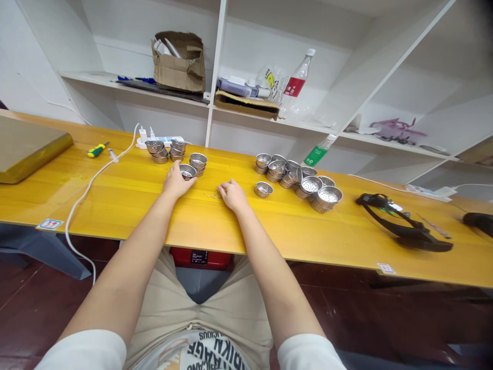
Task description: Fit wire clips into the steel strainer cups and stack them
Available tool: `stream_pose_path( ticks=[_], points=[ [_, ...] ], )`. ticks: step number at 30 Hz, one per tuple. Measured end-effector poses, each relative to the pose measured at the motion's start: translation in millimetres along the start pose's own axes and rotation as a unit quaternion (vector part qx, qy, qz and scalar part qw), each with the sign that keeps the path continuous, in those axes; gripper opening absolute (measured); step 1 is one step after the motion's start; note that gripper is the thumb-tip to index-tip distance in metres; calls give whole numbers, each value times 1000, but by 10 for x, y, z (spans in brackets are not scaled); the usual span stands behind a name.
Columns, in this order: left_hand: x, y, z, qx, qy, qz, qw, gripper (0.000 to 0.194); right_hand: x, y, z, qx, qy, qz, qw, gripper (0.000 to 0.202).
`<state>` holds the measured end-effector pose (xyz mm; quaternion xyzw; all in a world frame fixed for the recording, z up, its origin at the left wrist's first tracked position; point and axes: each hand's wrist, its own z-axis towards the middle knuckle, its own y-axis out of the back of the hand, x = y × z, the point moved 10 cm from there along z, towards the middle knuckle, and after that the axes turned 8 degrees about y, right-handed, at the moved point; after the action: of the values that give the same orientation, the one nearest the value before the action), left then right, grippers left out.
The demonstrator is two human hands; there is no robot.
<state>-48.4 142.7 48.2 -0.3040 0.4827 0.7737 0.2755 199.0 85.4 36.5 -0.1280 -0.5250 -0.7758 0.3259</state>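
One small metal cup (188, 172) with a hole-punched wall is in the left hand (176, 182), its rim between the thumb and fingers; whether its base touches the table (210, 228) I cannot tell. It sits left of the right hand (232, 195), with a short gap between. The right hand is narrow, fingertips drawn together at a few thin wire pieces (212, 195) on its left side; they are too fine to count, and I cannot tell whether it grips them.

Just beyond the left hand stand three stacks of similar cups: a left stack (156, 152), a middle stack (177, 149) and a right stack (197, 164). How many cups each contains is hard to tell.

One single cup (263, 189) stands upright near the right hand, on its right. Farther right and beyond is a crowded group of cups (304, 186), about eight rims showing, some overlapping.

Beyond the left hand's stacks lies one power strip (169, 140) with two plugs; well left of that hand are one screwdriver (97, 149) and a white cable (89, 187). Well right of the right hand lies one black headset (404, 223). On the shelves beyond both hands are one cardboard box (179, 64) and one red-labelled bottle (297, 79); one green-labelled bottle (318, 152) is lower, behind the crowded group.
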Motion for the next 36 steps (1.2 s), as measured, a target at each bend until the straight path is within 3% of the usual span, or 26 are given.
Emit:
stream_pose_path(
  ticks=[3, 7, 11, 15, 18, 20, 24, 27, 31, 33, 36],
  points=[
    [-79, 43, -48, -1, -15, 23, 1000, 103, 4, -58, -12, 34, 1, -41, 999, 19],
    [-317, 164, -156, -20, -78, 44, 996, 115, 18, 64, -3, 2, -4, -42, 999, 20],
    [-550, 271, -262, -37, -145, 16, 989, 101, -111, 458, -32, -83, -63, -106, 989, 24],
    [-643, 282, -304, -40, -170, -1, 985, 83, -561, 980, -246, -188, -230, -199, 934, 51],
    [-668, 224, -322, -33, -185, 4, 982, 72, -1010, 960, -378, -109, -353, -178, 912, 61],
    [-668, 166, -328, -23, -194, 7, 981, 68, -1172, 881, -412, -65, -381, -152, 910, 55],
    [-643, 73, -325, 1, -201, 1, 980, 64, -1189, 903, -419, -94, -371, -140, 913, 52],
    [-658, 98, -330, -6, -206, 4, 979, 63, -1096, 986, -409, -133, -353, -134, 916, 58],
    [-783, 174, -415, -27, -231, -4, 973, 58, -820, 1062, -267, -237, -244, -58, 938, 57],
    [-910, 96, -528, 3, -272, -13, 962, 57, -636, 874, -118, -221, -163, 37, 961, 45],
    [-1084, -180, -757, 89, -340, -9, 936, 69, -267, 440, 52, -133, -53, 173, 974, 31]
  ],
)
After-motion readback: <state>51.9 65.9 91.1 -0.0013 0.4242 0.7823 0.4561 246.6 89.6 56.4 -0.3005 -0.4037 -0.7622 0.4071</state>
